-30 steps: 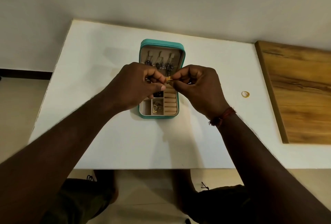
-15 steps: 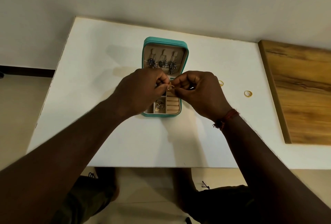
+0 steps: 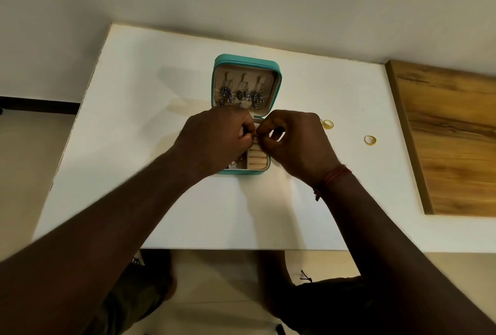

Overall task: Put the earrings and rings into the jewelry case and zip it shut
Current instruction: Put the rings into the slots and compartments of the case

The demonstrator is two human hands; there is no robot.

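Observation:
The teal jewelry case [image 3: 276,85] lies open on the white table [image 3: 134,147], its lid tilted back. Three silver-and-blue dangling earrings [image 3: 241,94] hang inside the lid. My left hand [image 3: 217,139] and my right hand [image 3: 298,144] meet fingertip to fingertip over the case's base, just above the beige ring rolls [image 3: 257,160]. Together they pinch a small gold ring [image 3: 255,138], which the fingers mostly hide. Two more gold rings lie on the table right of the case, one [image 3: 328,124] by my right knuckles and one [image 3: 370,140] farther out.
A wooden board [image 3: 451,141] covers the table's right end. Small compartments at the base's front left hold a few pieces [image 3: 237,164], partly under my left hand. A wall runs behind the table, and my knees show below its front edge.
Both hands have sunk with the gold ring from above the case down to the ring rolls. The ring near my right knuckles has come into view.

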